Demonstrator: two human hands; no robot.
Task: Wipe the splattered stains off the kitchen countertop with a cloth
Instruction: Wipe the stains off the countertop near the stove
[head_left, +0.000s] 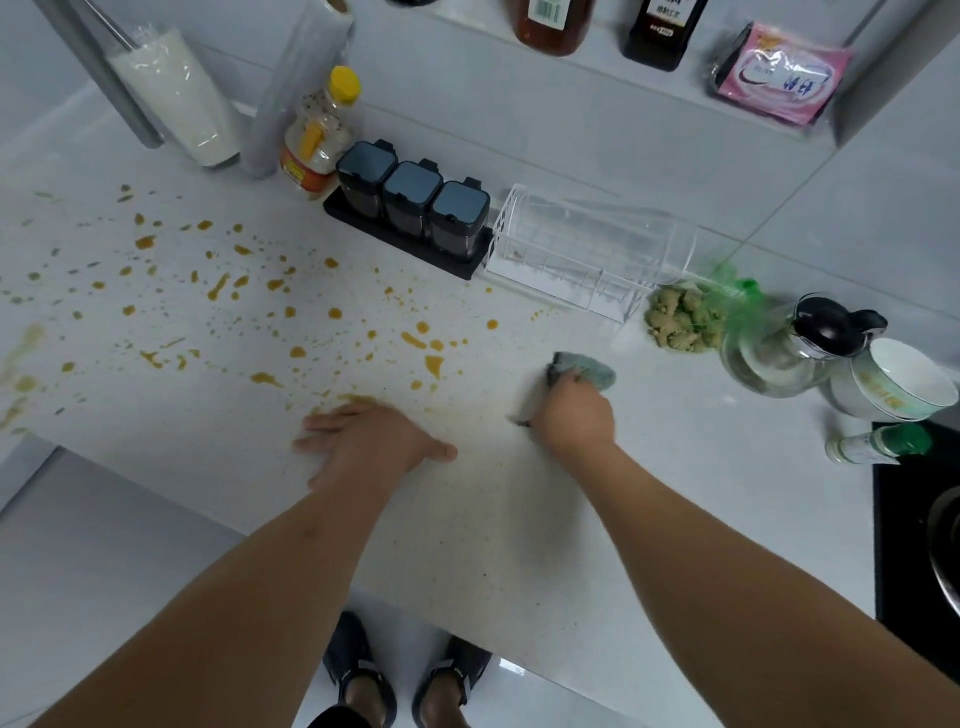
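Gripping cloth (584, 371), right fingers (563, 387) curled | left fingers (324, 423) splayed flat (countertop (519, 519))

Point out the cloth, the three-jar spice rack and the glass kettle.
cloth (592, 370): head view, on the grey-green fabric beyond the fingers.
three-jar spice rack (413, 188): head view, on the middle jar's lid.
glass kettle (826, 325): head view, on its black lid.

The person is showing two bare, sleeveless forearms and wearing dark strapped sandals (405, 675) (at 6 o'clock, toes hidden).
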